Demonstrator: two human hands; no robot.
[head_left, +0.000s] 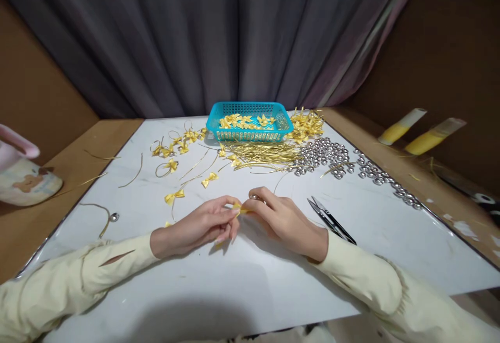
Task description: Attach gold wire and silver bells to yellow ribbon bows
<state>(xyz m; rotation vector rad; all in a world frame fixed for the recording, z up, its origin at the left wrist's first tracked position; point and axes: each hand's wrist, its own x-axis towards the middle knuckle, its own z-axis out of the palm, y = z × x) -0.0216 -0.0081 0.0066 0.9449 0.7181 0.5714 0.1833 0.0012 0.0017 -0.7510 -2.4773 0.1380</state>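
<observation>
My left hand (209,220) and my right hand (275,215) meet over the middle of the white table. A yellow ribbon bow (245,210) is pinched between their fingertips, mostly covered. A small silver bell (253,197) shows at the right hand's fingers; how it is held is unclear. Just left of my left hand lie loose yellow bows (174,197), another bow (210,179) being farther back. Black-handled thread snips (331,220) rest beside my right hand with their blades apart. Farther left, a gold cord (104,219) carries a single bell (114,217).
A teal basket (250,136) of yellow bows stands at the back. Gold cords (267,154) lie before it, silver bells (326,153) to their right. Bows with cord loops (170,165) lie back left. A mug (29,184) and two yellow-filled tubes (433,137) flank the table.
</observation>
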